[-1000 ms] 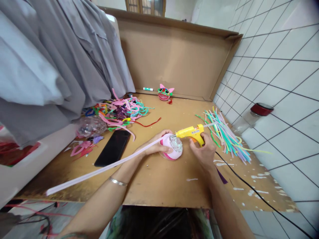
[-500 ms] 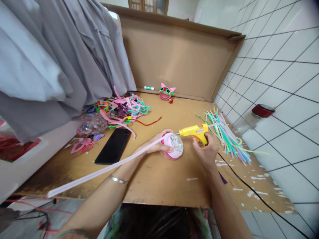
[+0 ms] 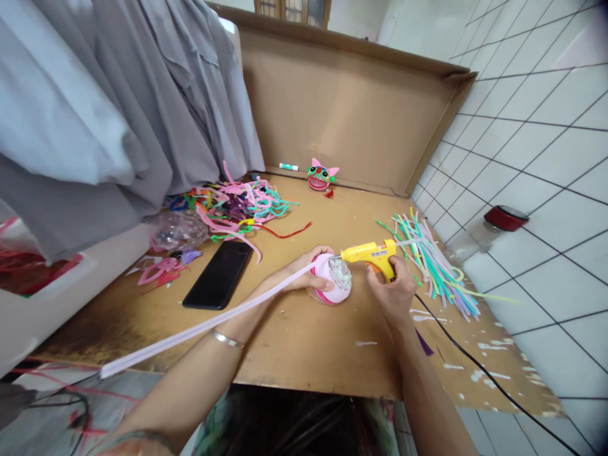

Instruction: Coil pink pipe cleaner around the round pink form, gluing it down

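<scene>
My left hand is wrapped round a small rounded piece covered in coils of pink and pale lilac pipe cleaner. Its upper right end is bare and looks clear and shiny. From the coils a long pale lilac pipe cleaner runs out over my left forearm toward the lower left. My right hand grips a yellow hot glue gun, fingers at its handle and orange trigger. The nozzle meets the piece at the border between coils and bare end. A glue stick pokes from the gun's back.
A black phone lies left, below a tangled pipe cleaner heap. Straight pipe cleaners lie right, near a red-lidded jar. At the back are a cat-eared craft head and a glue-stick-like tube. A black cord trails right.
The glue gun's nozzle has shifted slightly along the edge of the coils. The whole view has moved a little; both hands keep their holds.
</scene>
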The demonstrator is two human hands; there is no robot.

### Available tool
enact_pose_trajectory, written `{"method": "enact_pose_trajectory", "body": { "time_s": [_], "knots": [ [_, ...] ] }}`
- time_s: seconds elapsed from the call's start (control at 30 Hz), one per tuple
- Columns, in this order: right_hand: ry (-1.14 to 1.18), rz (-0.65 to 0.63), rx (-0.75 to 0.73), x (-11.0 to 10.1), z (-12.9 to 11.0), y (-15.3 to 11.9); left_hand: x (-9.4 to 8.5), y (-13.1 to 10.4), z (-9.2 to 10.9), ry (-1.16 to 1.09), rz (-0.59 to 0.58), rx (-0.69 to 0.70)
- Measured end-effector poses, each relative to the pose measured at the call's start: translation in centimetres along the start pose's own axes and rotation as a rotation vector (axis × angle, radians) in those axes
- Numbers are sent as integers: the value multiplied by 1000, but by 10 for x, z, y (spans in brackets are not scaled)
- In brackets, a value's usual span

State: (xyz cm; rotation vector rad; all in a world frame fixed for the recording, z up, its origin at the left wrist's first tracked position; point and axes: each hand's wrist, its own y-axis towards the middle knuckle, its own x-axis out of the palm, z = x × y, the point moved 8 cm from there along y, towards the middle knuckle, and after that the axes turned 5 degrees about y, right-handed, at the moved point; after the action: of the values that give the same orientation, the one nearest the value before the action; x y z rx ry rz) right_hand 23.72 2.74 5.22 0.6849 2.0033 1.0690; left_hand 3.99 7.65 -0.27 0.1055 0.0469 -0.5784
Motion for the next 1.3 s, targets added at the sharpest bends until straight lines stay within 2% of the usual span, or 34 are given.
{"method": "enact_pose_trajectory", "body": {
  "time_s": [0.3, 0.73, 1.03, 1.3],
  "knots": [
    [6, 26, -19, -1, 4, -1, 0, 0, 2, 40, 3, -32],
    [21, 38, -3, -3, 8, -1, -2, 7, -9, 66, -18, -34],
    [19, 31, -42, -4, 3, -1, 0, 5, -2, 106, -27, -18],
    [37, 19, -36, -4, 1, 0, 2, -4, 4, 55, -53, 9]
  ]
}}
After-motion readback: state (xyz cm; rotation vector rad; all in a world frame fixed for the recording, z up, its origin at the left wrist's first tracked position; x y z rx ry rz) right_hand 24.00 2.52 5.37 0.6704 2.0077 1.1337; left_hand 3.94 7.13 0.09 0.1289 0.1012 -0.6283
